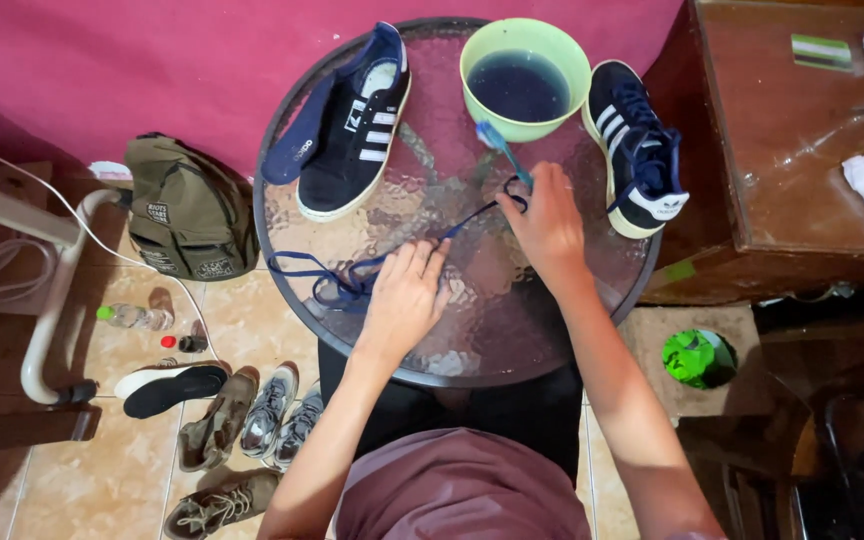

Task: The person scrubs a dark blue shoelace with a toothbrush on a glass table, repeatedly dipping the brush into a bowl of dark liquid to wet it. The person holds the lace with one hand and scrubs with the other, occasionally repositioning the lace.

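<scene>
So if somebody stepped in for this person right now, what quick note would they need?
Left hand: flat on the blue shoelace, pinning it to the glass table.
Right hand: grips a blue toothbrush, bristles up by the green bowl of dark water.
Unlaced shoe lies at left; laced shoe at right.
Done: one lace out. Left, likely: scrubbing that lace; the other shoe's lace remains in.

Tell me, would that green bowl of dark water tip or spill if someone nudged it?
The green bowl is probably heavy, being nearly full. It likely would slosh over before tipping. On the glass table, it might slide easily.
</scene>
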